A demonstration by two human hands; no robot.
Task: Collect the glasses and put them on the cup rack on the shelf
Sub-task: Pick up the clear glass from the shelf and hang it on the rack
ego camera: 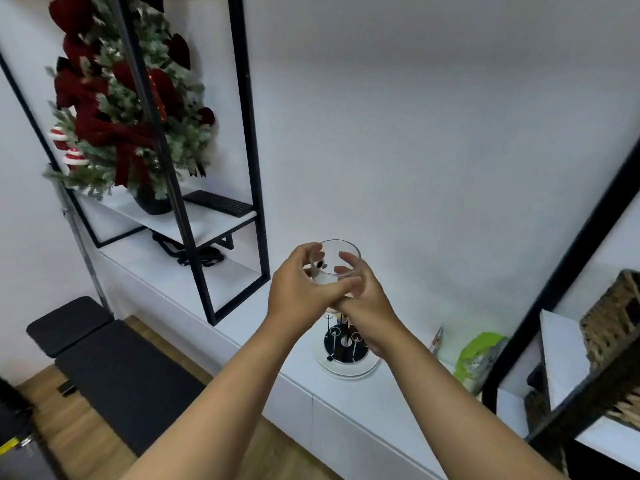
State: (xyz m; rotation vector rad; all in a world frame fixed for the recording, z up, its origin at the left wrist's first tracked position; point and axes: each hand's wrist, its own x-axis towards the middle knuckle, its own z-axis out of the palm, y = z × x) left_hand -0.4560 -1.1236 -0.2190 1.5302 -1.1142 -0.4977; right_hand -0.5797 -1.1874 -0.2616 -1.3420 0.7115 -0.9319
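A clear, round-walled glass (337, 259) with a small printed figure on its side was held up in front of the white wall, above the cup rack (346, 344). The left hand (298, 289) curled round its left side; the right hand (362, 296) gripped its right side. The rack, thin metal pegs on a dark disc in a white round tray, stood on the smooth white shelf (381, 403), near a crumpled green bag (479, 358)

White wall (433, 133), black-framed shelving (247, 133) — seemingly wooden floor (104, 459).
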